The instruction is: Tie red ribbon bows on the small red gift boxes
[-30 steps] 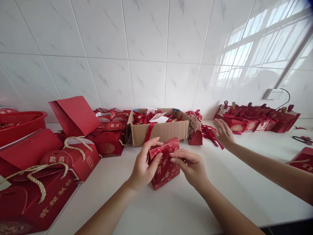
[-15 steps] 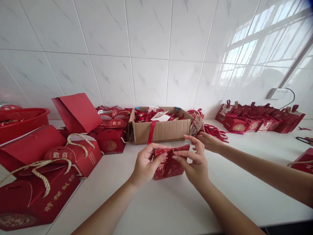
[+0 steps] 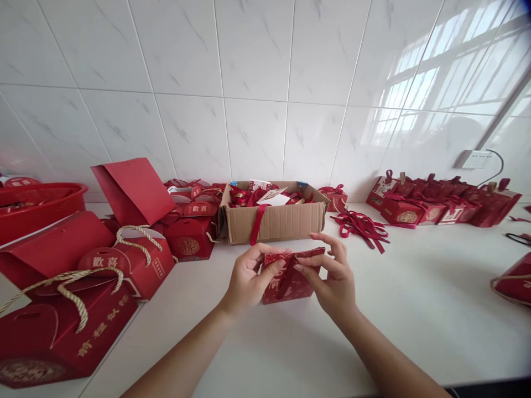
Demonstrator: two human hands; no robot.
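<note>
A small red gift bag (image 3: 302, 288) with gold print stands upright on the white table in front of me. A dark red ribbon (image 3: 285, 283) runs down its front. My left hand (image 3: 248, 281) grips the bag's upper left corner, thumb on the front and fingers behind. My right hand (image 3: 334, 276) is closed at the top edge, thumb and index finger pinched near the ribbon's upper end, other fingers raised. Whether the ribbon itself is in that pinch I cannot tell. Just behind is a cardboard box (image 3: 274, 226) of ribbons and cards, one red ribbon (image 3: 258, 224) hanging over its front.
Large red gift boxes with rope handles (image 3: 103, 326) crowd the left side, near a red basin (image 3: 62, 193). Loose red ribbons (image 3: 362, 228) lie right of the cardboard box. Several small red gift boxes (image 3: 401, 214) line the wall. Another red box (image 3: 514, 279) sits at the right edge.
Another person's arm and hand, holding a printed card or bag beside the cardboard box, have left the view on the right. My hands keep nearly the same hold on the gift bag.
</note>
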